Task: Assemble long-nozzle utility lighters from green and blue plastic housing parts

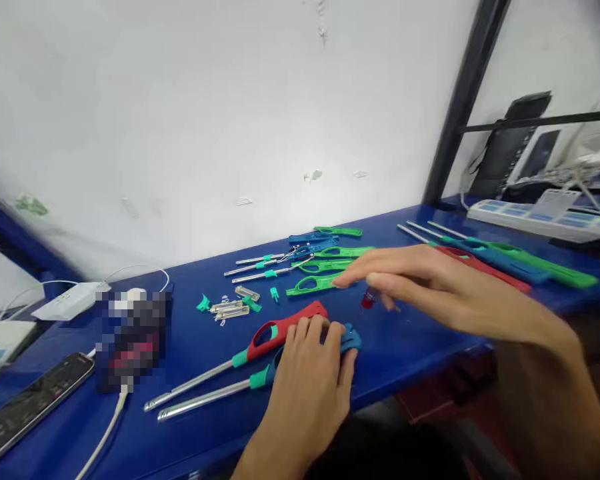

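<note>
My left hand [313,363] is wrapped over the handle of a blue lighter [350,339], whose metal tube points to the lower left. Just behind it lies a red lighter [285,326] with a silver tube. My right hand [415,283] is raised over the table to the right, fingers bent round a small screwdriver with a dark red, clear handle [369,298]; its thin shaft points down to the left. Green handle shells [313,285] lie behind my hands. Small clear fuel tanks [231,311] and teal clips [275,294] are left of them.
Three assembled lighters [510,263] lie at the right, near a white power strip [540,220]. Loose metal tubes [257,276] are by the wall. At the left are a phone [33,407], a white cable [107,430] and a blurred-out object [133,343]. The blue table [405,347] ends near my body.
</note>
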